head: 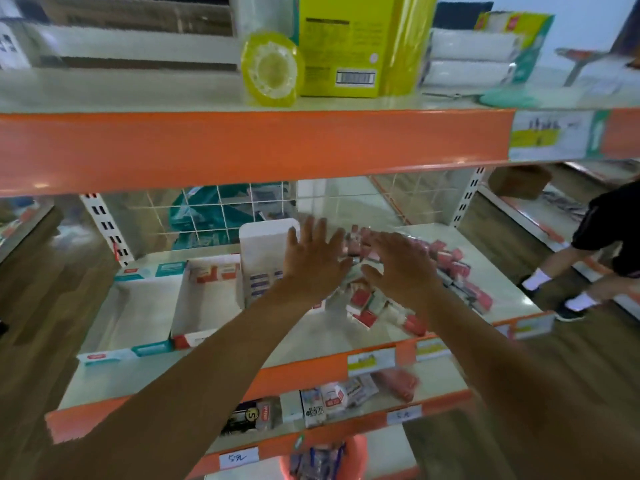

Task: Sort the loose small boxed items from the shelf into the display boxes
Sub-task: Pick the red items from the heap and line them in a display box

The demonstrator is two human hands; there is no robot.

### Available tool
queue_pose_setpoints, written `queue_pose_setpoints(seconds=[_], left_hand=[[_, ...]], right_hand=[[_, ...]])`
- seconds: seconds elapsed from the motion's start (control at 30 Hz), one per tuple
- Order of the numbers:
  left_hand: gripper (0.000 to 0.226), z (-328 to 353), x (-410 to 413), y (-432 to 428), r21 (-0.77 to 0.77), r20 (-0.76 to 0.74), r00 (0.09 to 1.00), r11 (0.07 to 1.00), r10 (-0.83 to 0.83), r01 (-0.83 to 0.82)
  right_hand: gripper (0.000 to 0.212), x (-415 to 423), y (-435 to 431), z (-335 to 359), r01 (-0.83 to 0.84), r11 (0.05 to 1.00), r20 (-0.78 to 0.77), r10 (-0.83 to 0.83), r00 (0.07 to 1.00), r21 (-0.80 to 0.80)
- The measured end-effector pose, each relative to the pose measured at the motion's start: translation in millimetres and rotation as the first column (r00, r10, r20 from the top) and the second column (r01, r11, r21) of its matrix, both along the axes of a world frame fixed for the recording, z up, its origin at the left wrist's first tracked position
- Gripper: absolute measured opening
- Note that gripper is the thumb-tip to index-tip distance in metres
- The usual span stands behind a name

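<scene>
A heap of loose small red-and-white boxes [369, 304] lies on the middle shelf [322, 337], spreading toward the back right. My left hand [313, 259] and my right hand [401, 265] reach over the heap with fingers spread and straight, holding nothing. Left of the heap stand three display boxes: a white one [265, 258] with blue-labelled items inside, a red-trimmed one [204, 299] and a teal-trimmed one [136, 313], both showing bare white interiors. My left hand hides part of the white display box.
The orange-edged upper shelf [256, 147] hangs low over the work area, carrying yellow packages [346, 46]. A lower shelf holds mixed small packs [329, 400]. A person's legs [588, 271] stand in the aisle at right. Wire mesh backs the middle shelf.
</scene>
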State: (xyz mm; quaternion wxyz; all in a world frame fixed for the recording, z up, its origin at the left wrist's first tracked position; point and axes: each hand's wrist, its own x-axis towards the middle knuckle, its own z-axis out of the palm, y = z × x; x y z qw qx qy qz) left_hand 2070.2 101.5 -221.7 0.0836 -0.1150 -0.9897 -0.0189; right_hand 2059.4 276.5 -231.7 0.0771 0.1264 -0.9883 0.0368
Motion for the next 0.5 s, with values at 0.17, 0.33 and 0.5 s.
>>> queue_pose_setpoints(seconds=[0.17, 0.33, 0.5], left_hand=[[0.061, -6, -2, 38, -0.012, 0.02, 0.999, 0.999, -0.033, 0.033], [0.061, -9, 2, 57, -0.003, 0.024, 0.999, 1.0, -0.03, 0.03], [0.047, -18, 26, 56, 0.005, 0.011, 1.0, 1.0, -0.005, 0.005]], right_hand=[[0.061, 5, 44, 0, 0.063, 0.997, 0.051, -0.065, 0.997, 0.031], [0.055, 10, 68, -6, 0.039, 0.999, 0.046, -0.039, 0.998, 0.001], [0.054, 26, 66, -19, -0.07, 0.997, 0.022, 0.071, 0.997, -0.027]])
